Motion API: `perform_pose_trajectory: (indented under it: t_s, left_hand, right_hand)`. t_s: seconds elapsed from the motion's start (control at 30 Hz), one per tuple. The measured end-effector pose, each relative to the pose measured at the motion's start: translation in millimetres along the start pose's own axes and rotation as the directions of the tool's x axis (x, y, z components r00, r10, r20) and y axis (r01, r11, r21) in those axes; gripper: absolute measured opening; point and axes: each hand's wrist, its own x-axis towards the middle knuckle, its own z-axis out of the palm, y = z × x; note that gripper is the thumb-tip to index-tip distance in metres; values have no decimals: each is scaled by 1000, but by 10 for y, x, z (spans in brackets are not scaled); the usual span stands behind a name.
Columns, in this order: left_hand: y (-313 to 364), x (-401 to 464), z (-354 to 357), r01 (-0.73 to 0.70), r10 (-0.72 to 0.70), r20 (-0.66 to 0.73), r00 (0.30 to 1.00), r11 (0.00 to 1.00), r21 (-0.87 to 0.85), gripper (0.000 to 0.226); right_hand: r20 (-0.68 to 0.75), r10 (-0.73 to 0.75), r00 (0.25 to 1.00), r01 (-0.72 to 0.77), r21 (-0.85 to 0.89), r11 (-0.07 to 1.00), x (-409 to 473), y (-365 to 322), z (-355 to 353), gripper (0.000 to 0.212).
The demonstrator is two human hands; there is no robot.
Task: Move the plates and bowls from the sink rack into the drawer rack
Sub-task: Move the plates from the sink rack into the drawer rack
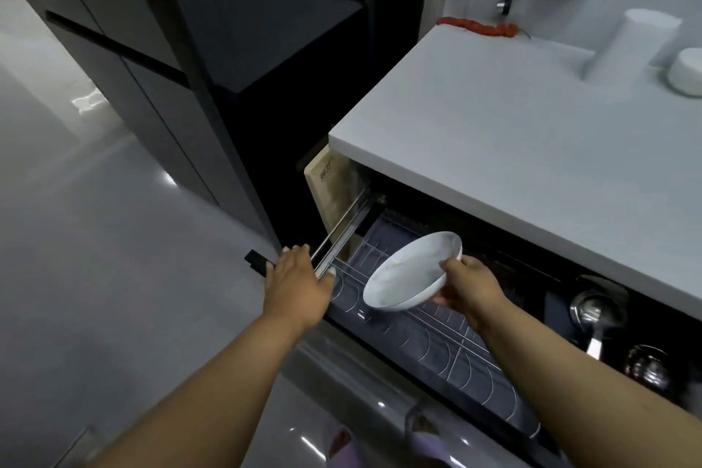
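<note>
My right hand (469, 287) grips a white shallow plate (406, 272) by its right rim and holds it tilted above the left end of the drawer rack (448, 346). The rack is a wire frame with curved dividers over a dark tray, inside a pulled-out drawer under the counter. No dishes stand in the slots that I can see. My left hand (298, 283) rests on the drawer's front left corner, fingers curled over the edge by the metal slide rail (342, 236). The sink rack is out of view.
A white countertop (532, 148) overhangs the drawer; on it stand a white cylinder (630, 46) and a white bowl (685, 74). Metal ladles and utensils (596, 312) lie in the drawer's right part. A wooden board (328, 186) stands left of the drawer. A dark cabinet (159, 61) rises at left.
</note>
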Motion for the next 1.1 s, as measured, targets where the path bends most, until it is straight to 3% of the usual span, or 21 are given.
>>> perform_pose_trajectory:
  t_s: [0.17,0.37,0.6,0.73,0.87,1.1]
  left_hand:
    - [-117,150,120,-89,83,41,996,979,182,62]
    - [-183,204,206,-60,74,-59,995,974,217,54]
    - [-187,415,324,52,-22,-104,994,955,292,53]
    - [-184,500,382,54,8,-235,972,965,257,45]
    - [-227,530,443,52,21,-249,968,957,284,64]
    - [-275,557,457,26,46,-263,964,965,262,72]
  right_hand:
    - [-11,-57,998,56,-37,998,333,-19,208,42]
    - [-6,-60,998,60,-59,996,725,-145,463,66]
    - [-15,-22,1000,21,-72,997,1060,-241,667,60]
    - [-31,-34,999,30,-135,990,1268,-274,730,52]
    - [-39,-54,998,45,-209,977,1446,-305,788,49]
    - [-24,-6,1000,1,-212,977,1684,-346,876,51]
